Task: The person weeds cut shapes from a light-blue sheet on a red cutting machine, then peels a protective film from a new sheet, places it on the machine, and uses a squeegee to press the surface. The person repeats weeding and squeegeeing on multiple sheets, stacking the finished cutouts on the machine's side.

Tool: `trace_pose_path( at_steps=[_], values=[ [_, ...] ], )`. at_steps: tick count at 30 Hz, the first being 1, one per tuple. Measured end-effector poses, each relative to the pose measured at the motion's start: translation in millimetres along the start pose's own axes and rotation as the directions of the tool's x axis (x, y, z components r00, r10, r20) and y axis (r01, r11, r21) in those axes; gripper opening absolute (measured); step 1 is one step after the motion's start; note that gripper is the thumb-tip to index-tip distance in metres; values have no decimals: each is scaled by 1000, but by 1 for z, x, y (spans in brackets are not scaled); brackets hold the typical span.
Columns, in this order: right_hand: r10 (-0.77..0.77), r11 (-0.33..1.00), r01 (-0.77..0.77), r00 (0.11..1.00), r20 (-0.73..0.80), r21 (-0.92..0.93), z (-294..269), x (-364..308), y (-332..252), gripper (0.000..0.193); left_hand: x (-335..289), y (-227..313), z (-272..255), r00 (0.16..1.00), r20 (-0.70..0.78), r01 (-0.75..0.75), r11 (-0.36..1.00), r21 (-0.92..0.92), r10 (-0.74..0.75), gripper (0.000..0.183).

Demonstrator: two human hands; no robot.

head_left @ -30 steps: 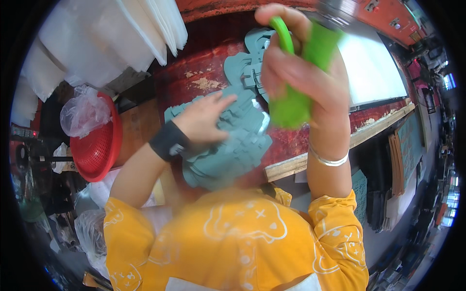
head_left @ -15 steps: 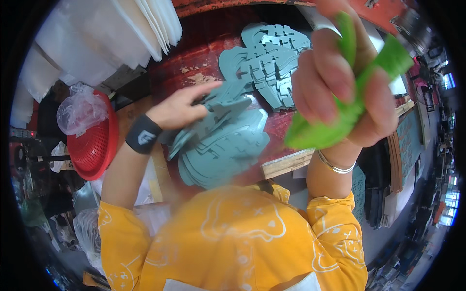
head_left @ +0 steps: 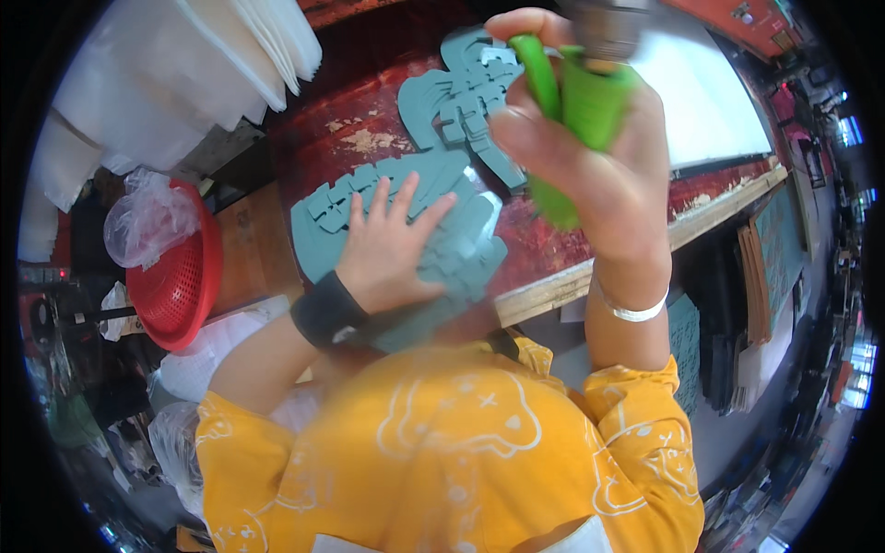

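My left hand (head_left: 390, 249), a black band round its wrist, lies spread over a layered pile of blue-green, sole-shaped flat pieces (head_left: 323, 207) with notched cut-outs. Nothing is gripped in it; the fingers are apart. Raised close to the camera, my right hand (head_left: 616, 184) is closed round a green-handled tool (head_left: 595, 106) with a curved green lever and a blurred metallic cylinder at its upper end. The tool's exact kind I cannot make out. Beyond it, partly covered by the right hand, is a second group of blue-green pieces (head_left: 429, 106).
The pieces lie on a worn red table (head_left: 346, 92) with a wooden edge (head_left: 544, 293). White sheets (head_left: 194, 74) hang at the far left. Below them stands a red perforated basket (head_left: 175, 295) with a clear plastic bag (head_left: 152, 217). A white board (head_left: 705, 101) lies at the far right.
My left hand has gone from holding up loose pieces to pressing flat on the pile, where they now lie. My right hand has shifted left and turned the green-handled tool more upright.
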State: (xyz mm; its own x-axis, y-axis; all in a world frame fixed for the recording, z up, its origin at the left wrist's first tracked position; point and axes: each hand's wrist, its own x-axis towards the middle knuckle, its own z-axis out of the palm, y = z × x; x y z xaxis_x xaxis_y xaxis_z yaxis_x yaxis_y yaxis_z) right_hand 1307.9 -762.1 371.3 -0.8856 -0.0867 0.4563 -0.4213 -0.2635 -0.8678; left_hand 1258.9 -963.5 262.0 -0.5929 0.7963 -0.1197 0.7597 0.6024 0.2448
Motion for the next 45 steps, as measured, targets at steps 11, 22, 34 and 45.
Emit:
trace_pose_path(
  at_steps=[11, 22, 34, 45],
  values=[
    [80, 995, -84, 994, -70, -60, 12, -6, -10, 39, -6, 6, 16, 989, -143, -36, 999, 9, 37, 97],
    [-105, 807, 13, 987, -123, -591, 2, -20, 4, 49, -13, 27, 30, 973, -229, 21, 987, 158, 16, 82],
    [6, 885, 0, 1000, 12, -466, 5, -37, -3, 49, -5, 28, 26, 976, -217, -1, 999, 49, 12, 88],
    [118, 979, -138, 984, -132, -148, 12, -56, 1, 56, 10, -18, -7, 983, -97, -182, 925, -333, 158, 69]
  ],
)
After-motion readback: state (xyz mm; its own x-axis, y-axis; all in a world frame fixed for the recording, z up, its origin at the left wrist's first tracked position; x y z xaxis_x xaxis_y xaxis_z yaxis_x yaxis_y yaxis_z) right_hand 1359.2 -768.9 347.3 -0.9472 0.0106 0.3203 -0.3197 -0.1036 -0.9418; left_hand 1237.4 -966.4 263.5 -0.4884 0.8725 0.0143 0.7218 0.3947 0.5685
